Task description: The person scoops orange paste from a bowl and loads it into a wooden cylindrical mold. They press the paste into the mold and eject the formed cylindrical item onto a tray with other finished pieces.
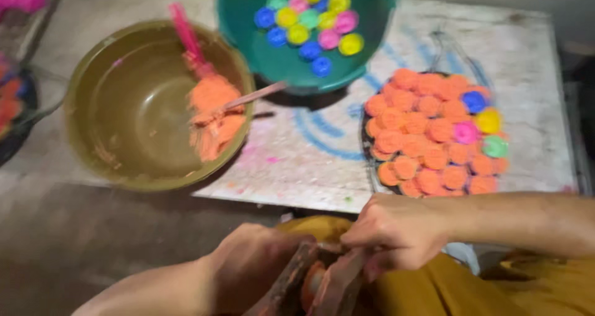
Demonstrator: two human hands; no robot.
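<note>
We take the big olive-green plastic bowl (pixel 139 105) as our landmark. Inside it, against its right wall, lies a heap of orange paste (pixel 214 114) with a pink stick (pixel 186 34) standing in it. Right of the bowl sits the round dark tray (pixel 372 161) packed with orange moulded discs (pixel 421 133), and above and to the right a teal tub (pixel 248 37) of small coloured pieces. Below the bowl, at our lap, the hinged brown mould (pixel 322 279) is gripped by both hands: left hand (pixel 257 263) wrapped around its left side, right hand (pixel 396 229) with fingers pressed together over its top. We judge a disc is being pressed or released; next calls for easing the halves apart gently.
</note>
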